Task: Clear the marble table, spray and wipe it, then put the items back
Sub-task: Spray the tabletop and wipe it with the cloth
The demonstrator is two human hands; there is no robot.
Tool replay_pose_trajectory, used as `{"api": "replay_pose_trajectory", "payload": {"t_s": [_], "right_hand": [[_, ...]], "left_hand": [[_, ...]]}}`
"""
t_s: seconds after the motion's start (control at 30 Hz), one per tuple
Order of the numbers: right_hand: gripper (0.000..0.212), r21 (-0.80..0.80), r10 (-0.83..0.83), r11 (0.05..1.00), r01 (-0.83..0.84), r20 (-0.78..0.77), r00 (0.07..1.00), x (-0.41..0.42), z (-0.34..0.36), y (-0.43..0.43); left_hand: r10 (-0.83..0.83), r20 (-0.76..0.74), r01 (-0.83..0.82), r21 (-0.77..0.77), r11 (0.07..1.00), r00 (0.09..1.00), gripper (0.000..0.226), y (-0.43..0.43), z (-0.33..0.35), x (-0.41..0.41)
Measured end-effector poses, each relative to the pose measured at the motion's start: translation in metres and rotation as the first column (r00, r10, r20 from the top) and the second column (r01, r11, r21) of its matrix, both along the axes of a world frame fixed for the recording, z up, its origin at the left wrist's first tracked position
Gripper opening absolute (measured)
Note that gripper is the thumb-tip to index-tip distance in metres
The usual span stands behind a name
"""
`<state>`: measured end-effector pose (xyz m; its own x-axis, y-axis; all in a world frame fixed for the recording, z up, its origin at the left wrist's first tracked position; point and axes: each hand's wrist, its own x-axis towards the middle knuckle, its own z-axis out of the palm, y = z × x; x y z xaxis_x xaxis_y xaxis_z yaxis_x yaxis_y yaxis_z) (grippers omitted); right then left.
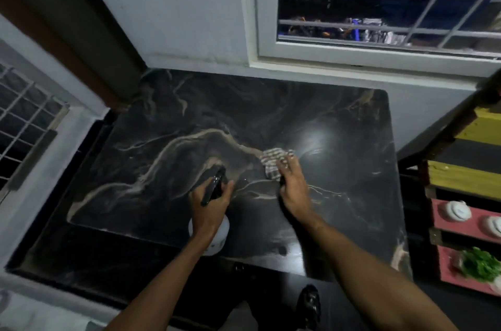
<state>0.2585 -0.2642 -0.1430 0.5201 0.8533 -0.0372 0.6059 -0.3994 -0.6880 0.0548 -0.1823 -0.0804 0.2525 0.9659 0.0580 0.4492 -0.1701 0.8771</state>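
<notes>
The black marble table with pale veins fills the middle of the view and carries only the cloth. My left hand grips a spray bottle with a black trigger head and a white body, held just above the table's front half. My right hand presses flat on a striped, checked cloth lying on the marble right of centre, fingers spread over its near part. A bright light reflection sits on the marble just beyond the cloth.
White walls and barred windows border the table at the back and left. A painted wooden pallet shelf stands at the right, holding white pots and a green plant. A dark glossy object shows below the table's front edge.
</notes>
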Motion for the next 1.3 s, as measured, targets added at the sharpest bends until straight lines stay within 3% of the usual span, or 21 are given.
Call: {"api": "replay_pose_trajectory", "payload": {"t_s": [0.07, 0.13, 0.17, 0.23, 0.27, 0.33, 0.4, 0.47, 0.57, 0.6, 0.63, 0.7, 0.77, 0.83, 0.93, 1.0, 1.07, 1.13, 1.17, 1.23, 1.3], "right_hand": [[0.067, -0.039, -0.133, 0.990, 0.132, -0.016, 0.991, -0.025, 0.003, 0.035], [0.067, 0.002, 0.181, 0.983, -0.181, 0.019, 0.983, -0.072, 0.001, 0.050], [0.071, -0.006, 0.378, 0.926, -0.378, 0.056, 0.924, -0.097, -0.003, 0.053], [0.076, -0.025, 0.542, 0.839, -0.544, 0.136, 0.829, -0.103, -0.008, 0.053], [0.075, -0.043, 0.503, 0.864, -0.502, 0.142, 0.853, -0.093, -0.008, 0.058], [0.069, -0.058, 0.194, 0.980, -0.189, 0.085, 0.977, -0.064, -0.005, 0.063], [0.066, -0.089, 0.004, 0.996, -0.001, 0.033, 0.999, -0.065, -0.004, 0.055], [0.062, -0.119, 0.227, 0.967, -0.225, -0.004, 0.974, -0.099, -0.008, 0.035], [0.050, -0.054, 0.680, 0.734, -0.678, 0.064, 0.731, -0.130, -0.010, 0.007], [0.046, -0.014, 0.691, 0.721, -0.693, 0.105, 0.716, -0.121, -0.007, 0.016], [0.046, 0.009, 0.615, 0.783, -0.622, 0.132, 0.777, -0.110, -0.005, 0.033], [0.046, -0.001, 0.293, 0.956, -0.293, 0.055, 0.955, -0.095, 0.006, 0.076], [0.054, -0.058, 0.129, 0.990, -0.128, 0.010, 0.992, -0.107, 0.010, 0.099], [0.058, -0.045, 0.292, 0.956, -0.291, 0.027, 0.956, -0.148, 0.001, 0.087], [0.060, -0.064, 0.674, 0.734, -0.676, -0.053, 0.737, -0.206, -0.012, 0.031], [0.051, -0.012, 0.774, 0.633, -0.774, 0.031, 0.633, -0.201, -0.015, 0.024], [0.051, 0.006, 0.687, 0.724, -0.690, 0.080, 0.722, -0.183, -0.012, 0.050], [0.064, 0.003, 0.402, 0.916, -0.402, -0.003, 0.916, -0.174, -0.005, 0.084], [0.069, -0.026, 0.305, 0.952, -0.306, -0.046, 0.951, -0.180, -0.003, 0.094], [0.069, -0.024, 0.411, 0.912, -0.411, 0.005, 0.912, -0.211, -0.005, 0.095], [0.060, -0.004, 0.707, 0.706, -0.708, 0.063, 0.705, -0.234, -0.011, 0.074]], "left_hand": [[0.012, 0.007, -0.012, 0.011, 1.000, 1.000, 0.032, 0.023, -0.001, -0.019], [-0.001, -0.013, 0.002, 0.047, 0.999, 1.000, 0.034, 0.039, 0.003, -0.031], [0.003, -0.018, -0.002, 0.053, 0.999, 1.000, 0.034, 0.050, 0.005, -0.037], [0.024, -0.029, -0.022, 0.061, 0.998, 0.999, 0.030, 0.071, 0.004, -0.046], [0.024, -0.018, -0.023, 0.054, 0.998, 1.000, 0.029, 0.081, 0.002, -0.050], [0.018, -0.003, -0.018, 0.054, 0.998, 1.000, 0.033, 0.094, 0.001, -0.055], [0.013, 0.016, -0.014, 0.047, 0.999, 1.000, 0.036, 0.102, -0.001, -0.058], [0.008, 0.031, -0.010, 0.044, 0.999, 0.999, 0.039, 0.108, 0.001, -0.058], [0.000, 0.024, -0.001, 0.042, 0.999, 1.000, 0.041, 0.119, 0.005, -0.059], [0.000, 0.018, -0.001, 0.050, 0.999, 1.000, 0.042, 0.123, 0.006, -0.061], [-0.002, 0.016, 0.001, 0.053, 0.999, 1.000, 0.043, 0.127, 0.007, -0.063], [0.005, 0.015, -0.006, 0.051, 0.999, 1.000, 0.041, 0.136, 0.006, -0.072], [0.021, 0.014, -0.022, 0.050, 0.998, 1.000, 0.038, 0.140, 0.005, -0.082], [0.046, 0.006, -0.046, 0.054, 0.997, 0.999, 0.038, 0.142, 0.007, -0.094], [0.113, 0.000, -0.113, 0.051, 0.992, 0.994, 0.038, 0.141, 0.012, -0.110], [0.143, 0.025, -0.145, 0.057, 0.988, 0.989, 0.042, 0.139, 0.014, -0.122], [0.165, 0.019, -0.166, 0.063, 0.984, 0.986, 0.040, 0.138, 0.012, -0.135], [0.179, 0.012, -0.180, 0.083, 0.980, 0.984, 0.036, 0.133, 0.010, -0.147], [0.189, 0.010, -0.189, 0.085, 0.978, 0.982, 0.035, 0.131, 0.010, -0.153], [0.233, -0.015, -0.231, 0.080, 0.970, 0.972, 0.034, 0.129, 0.012, -0.163], [0.276, -0.034, -0.273, 0.071, 0.959, 0.961, 0.036, 0.131, 0.013, -0.172]]}}
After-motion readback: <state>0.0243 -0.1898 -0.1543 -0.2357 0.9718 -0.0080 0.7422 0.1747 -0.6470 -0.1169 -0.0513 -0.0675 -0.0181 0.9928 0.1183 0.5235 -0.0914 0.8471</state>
